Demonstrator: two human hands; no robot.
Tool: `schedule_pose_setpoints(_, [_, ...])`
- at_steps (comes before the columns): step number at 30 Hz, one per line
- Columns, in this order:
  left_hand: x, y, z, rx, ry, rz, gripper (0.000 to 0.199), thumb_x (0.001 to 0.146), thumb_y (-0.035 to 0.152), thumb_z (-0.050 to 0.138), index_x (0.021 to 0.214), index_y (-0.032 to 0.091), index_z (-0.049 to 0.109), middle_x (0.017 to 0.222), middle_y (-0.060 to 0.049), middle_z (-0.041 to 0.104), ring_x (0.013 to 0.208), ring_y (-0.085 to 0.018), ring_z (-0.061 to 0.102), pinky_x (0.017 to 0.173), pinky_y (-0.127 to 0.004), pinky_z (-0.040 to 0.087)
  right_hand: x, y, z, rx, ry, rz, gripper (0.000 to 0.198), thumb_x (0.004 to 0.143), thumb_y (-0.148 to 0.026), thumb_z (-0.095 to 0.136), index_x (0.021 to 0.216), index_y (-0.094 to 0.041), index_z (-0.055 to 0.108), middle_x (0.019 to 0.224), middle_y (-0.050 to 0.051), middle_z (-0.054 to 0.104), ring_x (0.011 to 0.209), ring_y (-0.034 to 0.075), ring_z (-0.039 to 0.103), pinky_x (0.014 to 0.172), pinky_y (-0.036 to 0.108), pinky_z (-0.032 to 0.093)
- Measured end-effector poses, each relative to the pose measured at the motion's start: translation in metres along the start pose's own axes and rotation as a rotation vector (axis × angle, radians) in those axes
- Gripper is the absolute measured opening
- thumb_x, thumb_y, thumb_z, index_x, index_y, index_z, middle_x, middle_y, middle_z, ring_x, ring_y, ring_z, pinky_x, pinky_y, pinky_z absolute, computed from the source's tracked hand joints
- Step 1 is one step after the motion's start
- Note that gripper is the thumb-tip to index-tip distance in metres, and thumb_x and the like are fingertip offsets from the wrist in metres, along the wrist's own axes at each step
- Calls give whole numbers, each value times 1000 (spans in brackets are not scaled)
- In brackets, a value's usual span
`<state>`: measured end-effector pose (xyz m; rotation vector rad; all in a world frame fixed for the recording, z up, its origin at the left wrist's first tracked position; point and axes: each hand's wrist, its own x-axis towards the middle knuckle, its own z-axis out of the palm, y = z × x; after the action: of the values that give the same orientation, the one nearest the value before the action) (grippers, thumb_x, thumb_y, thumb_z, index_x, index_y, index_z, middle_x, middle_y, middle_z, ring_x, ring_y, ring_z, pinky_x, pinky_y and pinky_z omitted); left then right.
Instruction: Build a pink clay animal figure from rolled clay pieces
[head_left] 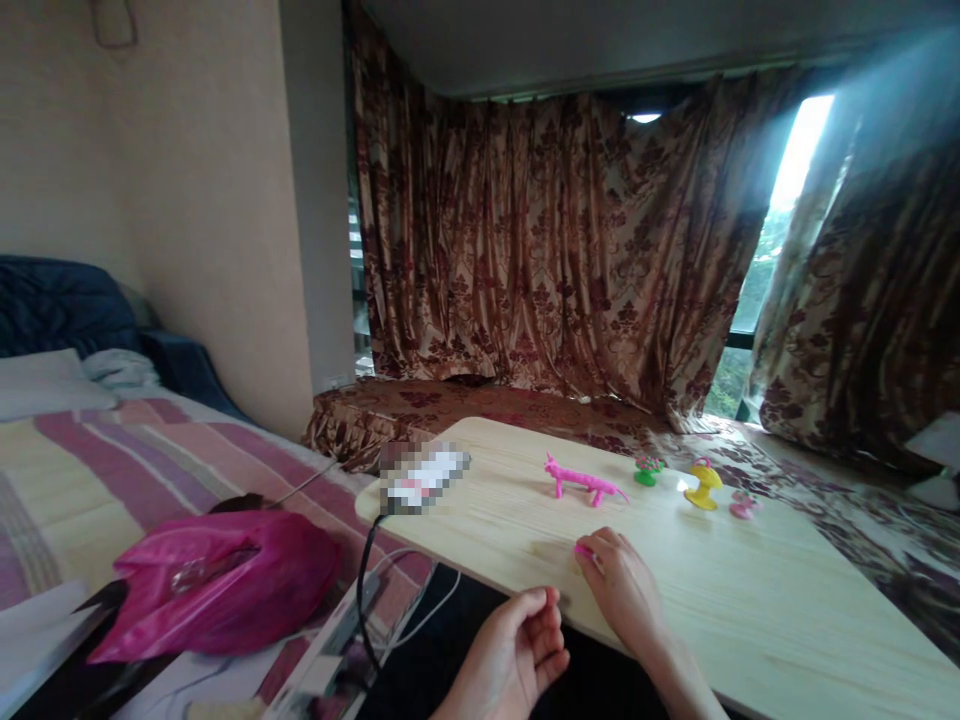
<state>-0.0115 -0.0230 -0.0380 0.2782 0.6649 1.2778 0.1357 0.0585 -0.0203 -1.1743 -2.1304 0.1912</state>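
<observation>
My right hand (621, 585) is at the near edge of the light wooden table (510, 460), thumb and fingers pinched on a small bright pink clay piece (583, 550). Most of that piece is hidden by the fingers. Just left of it, my left hand (517, 650) hangs in front of the table edge, its fingers curled in loosely with nothing visible in them. Beyond the hands stands a pink four-legged clay animal (581, 478) with a long body and thin tail. Further right are a green clay figure (647, 470), a yellow one (703, 485) and a small pink one (744, 504).
A blurred-out device (427, 478) with a black cable (365, 570) lies on the table's left corner. Left of the table, a pink plastic bag (225, 580) rests near the striped bed (187, 450). Patterned curtains (555, 250) hang behind.
</observation>
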Motion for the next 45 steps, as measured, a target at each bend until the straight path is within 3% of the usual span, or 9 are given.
schedule_pose_setpoints(4, [3,11,7,271,14,224,22,73,30,69,85,13,67,69,-1,64,58,-10,58,57,-21,44,-3,-22,-2,154,-9,-18,24,92,-28,41,96,-22,64,85,3,65,76,15,61,65,23,47])
schedule_pose_setpoints(6, [4,13,12,363,-20,288,26,73,36,70,85,13,68,73,-3,65,62,-10,58,61,-21,45,-9,-36,-9,236,-19,-38,25,93,-28,40,101,-24,63,87,2,64,78,14,61,69,23,47])
schedule_pose_setpoints(13, [-5,16,26,346,-45,317,24,68,32,74,81,12,71,67,-4,65,67,-14,59,68,-26,46,-20,-54,-22,540,-30,-37,22,85,-18,54,103,-25,64,91,2,59,81,15,58,74,26,47])
schedule_pose_setpoints(23, [2,15,21,595,-24,431,29,71,40,70,68,11,68,60,-2,58,62,-12,52,60,-23,43,-24,-53,-33,518,0,-22,18,88,-22,50,79,-21,66,78,0,59,74,14,57,69,25,45])
schedule_pose_setpoints(29, [2,15,25,608,-14,487,28,73,40,66,71,12,68,64,-2,59,65,-14,52,64,-24,45,-25,-55,-35,583,22,-31,14,86,-19,53,87,-22,66,78,-1,59,74,12,57,70,23,45])
schedule_pose_setpoints(33, [-2,15,29,683,-17,503,30,78,42,61,69,14,66,63,-1,57,67,-15,53,67,-26,46,-25,-55,-36,593,17,-27,14,86,-17,55,82,-21,68,75,-1,59,72,12,57,69,23,45])
schedule_pose_setpoints(39, [0,18,21,814,-120,492,25,81,39,58,77,15,67,69,-2,60,71,-15,54,69,-25,46,-26,-50,-34,584,28,-29,16,83,-14,57,90,-22,69,75,-2,59,71,11,56,69,23,45])
schedule_pose_setpoints(45, [-7,21,29,877,-57,538,28,80,41,58,75,15,68,65,-1,59,71,-17,55,69,-25,45,-26,-48,-33,564,10,-31,15,82,-13,59,85,-23,70,75,-2,60,70,11,56,67,22,44])
